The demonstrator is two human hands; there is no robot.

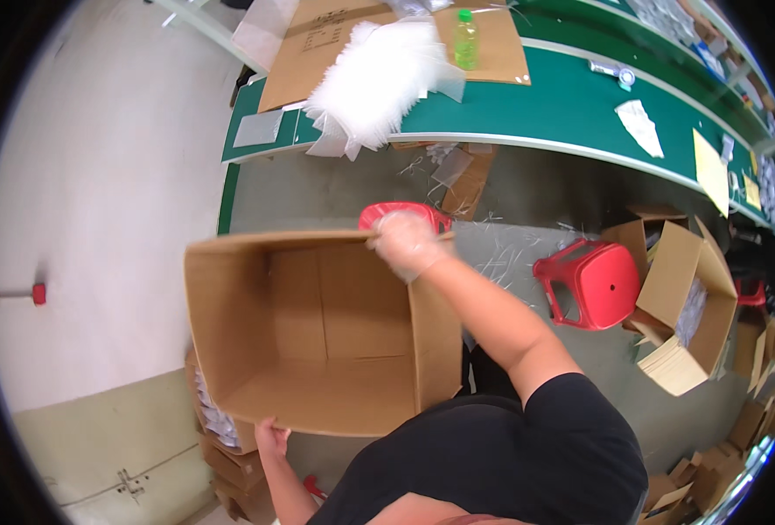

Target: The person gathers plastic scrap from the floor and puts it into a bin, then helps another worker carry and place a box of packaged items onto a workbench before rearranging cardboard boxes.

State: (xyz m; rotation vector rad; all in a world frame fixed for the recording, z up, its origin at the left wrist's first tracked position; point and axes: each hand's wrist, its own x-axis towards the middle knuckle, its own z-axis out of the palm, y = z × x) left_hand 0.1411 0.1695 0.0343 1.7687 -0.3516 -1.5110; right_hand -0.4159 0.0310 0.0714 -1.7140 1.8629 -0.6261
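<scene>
Both hands, L (271, 435) & R (408, 243), grip open brown carton (317, 332) rims

Big open brown carton (317, 332) center; smaller open carton (689, 306) right.

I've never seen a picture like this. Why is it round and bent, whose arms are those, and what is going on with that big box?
There is no machine here: a person wears a wide fisheye camera on the head, looking down, so straight edges bend near the rim. The arms rising from the lower edge are the person's own.

The left hand has its grip on the near bottom edge of a large empty cardboard box. The right hand, in a thin clear glove, holds the box's far top edge.

Beyond it runs a long green table carrying a heap of clear plastic bags, flattened cardboard and a green bottle. On the floor stand a red stool and another open carton.
</scene>
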